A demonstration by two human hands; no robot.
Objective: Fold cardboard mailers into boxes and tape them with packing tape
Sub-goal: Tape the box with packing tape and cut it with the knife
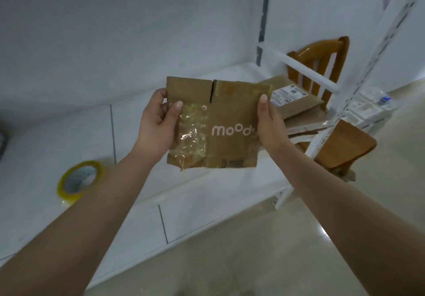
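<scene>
I hold a flattened brown cardboard mailer (230, 116) in the air above a white surface (69, 134). White lettering runs across its face, and old crinkled clear tape covers its lower left part. My left hand (158, 121) grips its left edge with the thumb on the front. My right hand (269, 123) grips the right edge, thumb pointing up along it. A roll of yellowish packing tape (79, 182) lies on the white surface to the lower left, apart from both hands.
A wooden chair (333, 139) stands to the right with several flat cardboard mailers (299, 109) stacked on its seat. A white metal shelf frame (358, 65) crosses in front of it. White boxes and a bottle (372, 105) sit further right. Pale floor lies below.
</scene>
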